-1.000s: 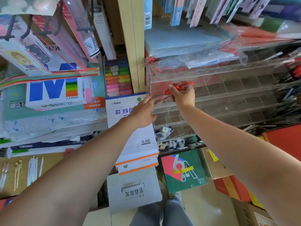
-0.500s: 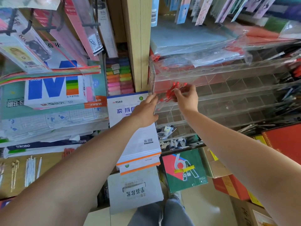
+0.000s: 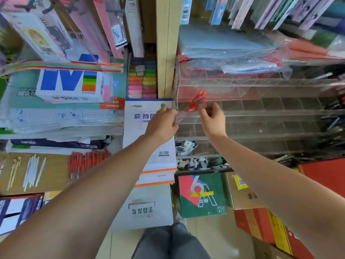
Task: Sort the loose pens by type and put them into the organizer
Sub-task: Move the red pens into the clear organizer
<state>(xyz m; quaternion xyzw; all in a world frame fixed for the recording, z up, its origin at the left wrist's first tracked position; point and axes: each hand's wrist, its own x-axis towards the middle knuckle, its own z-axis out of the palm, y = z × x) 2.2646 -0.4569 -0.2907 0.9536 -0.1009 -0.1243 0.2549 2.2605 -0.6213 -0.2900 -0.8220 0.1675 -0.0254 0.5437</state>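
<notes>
Setting: stationery shop shelving, crowded; a wooden upright (image 3: pixel 166 45) divides stacked paper goods on the left from a clear display on the right.
Organizer (image 3: pixel 261 116): transparent acrylic, several stepped tiers of small square compartments; most compartments in view look unfilled; dark pens show at its far right end, too blurred to sort by type.
Red pens (image 3: pixel 196 102): a small bundle, tilted, caps pointing up and to the right, at the left end of an upper tier of the organizer; whether they sit fully inside a compartment cannot be told through the clear walls.
Right hand (image 3: pixel 211 118): fingers curled, fingertips at the lower end of the red pens, apparently pinching them; exact contact is partly hidden.
Left hand (image 3: pixel 162 124): at the organizer's left edge, fingers bent against its corner just beside the pens; the grip is hidden, so whether it holds anything cannot be told.
Loose stock, lower left: a pile of red pens (image 3: pixel 85 163) and a group of white pens (image 3: pixel 31 171) on a brown counter (image 3: pixel 54 176), well apart from the organizer.
Paper ream (image 3: pixel 149 135): white pack with blue print, below the left hand.
Floor area: green and red box (image 3: pixel 201 195) and cardboard cartons (image 3: pixel 246 193) below the shelves.
</notes>
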